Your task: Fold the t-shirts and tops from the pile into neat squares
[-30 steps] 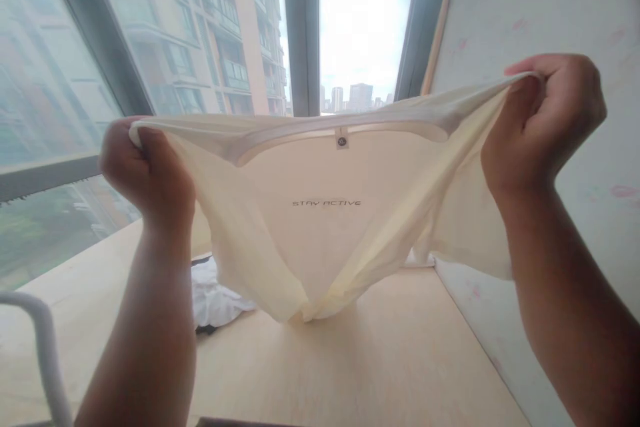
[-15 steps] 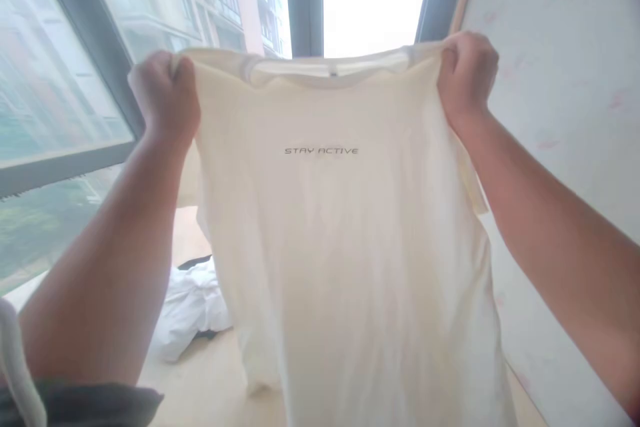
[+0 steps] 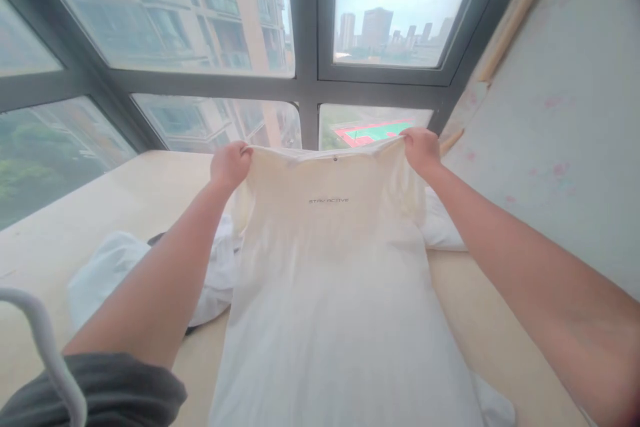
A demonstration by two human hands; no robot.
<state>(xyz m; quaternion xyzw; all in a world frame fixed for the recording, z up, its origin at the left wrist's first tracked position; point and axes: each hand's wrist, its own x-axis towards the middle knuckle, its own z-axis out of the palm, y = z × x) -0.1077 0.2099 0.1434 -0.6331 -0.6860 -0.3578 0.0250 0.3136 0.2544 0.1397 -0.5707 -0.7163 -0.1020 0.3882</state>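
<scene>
A cream-white T-shirt (image 3: 330,280) with "STAY ACTIVE" printed on its chest is stretched between my two hands. My left hand (image 3: 231,165) pinches its left shoulder, fingers closed on the fabric. At the opposite shoulder, my right hand (image 3: 421,149) grips the cloth in the same way. The collar side is held up toward the window, while the lower part of the shirt slopes down toward me over the pale wooden surface (image 3: 450,293). The bottom hem runs out of view.
Crumpled white clothes (image 3: 107,267) lie at the left, partly behind my left forearm. Another folded white item (image 3: 443,220) is by the right wall (image 3: 565,147). Grey-framed windows (image 3: 307,47) rise behind the surface. A pale cord (image 3: 43,327) hangs at lower left.
Both hands have moved forward and down with the T-shirt, and the shirt now slopes lower over the surface. The view takes in more of the window and the surface.
</scene>
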